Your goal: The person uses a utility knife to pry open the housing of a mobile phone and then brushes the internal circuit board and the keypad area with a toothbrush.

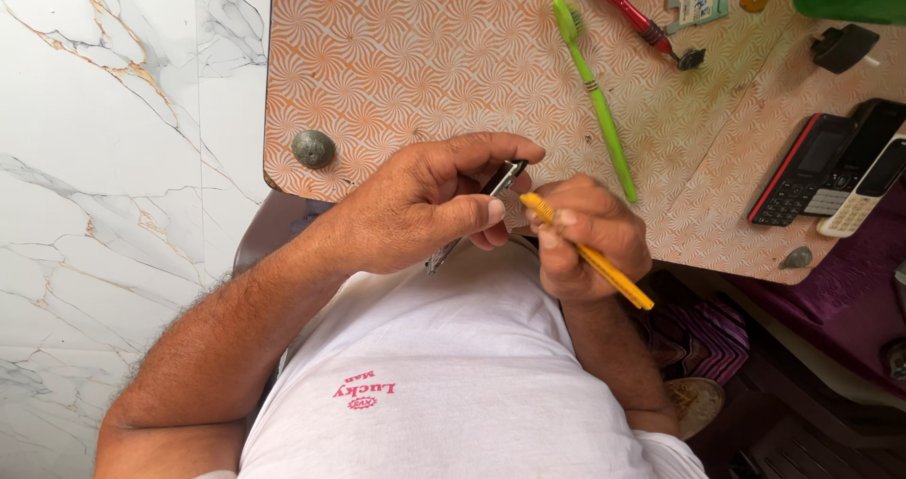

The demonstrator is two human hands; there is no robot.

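Observation:
My left hand (425,210) is shut on a thin metal tool (505,177) whose shiny tip sticks out by the thumb and whose other end shows below the palm. My right hand (590,238) grips a yellow screwdriver (613,276), its tip pointed at the metal tool's end. Both hands meet just in front of the near edge of an orange swirl-patterned table (396,54), above my white shirt.
On the table lie a green toothbrush (595,92), a red-handled tool (637,16), a small grey stone (312,148), a black charger (845,47) and three mobile phones (835,172) at the right. White marble floor is on the left.

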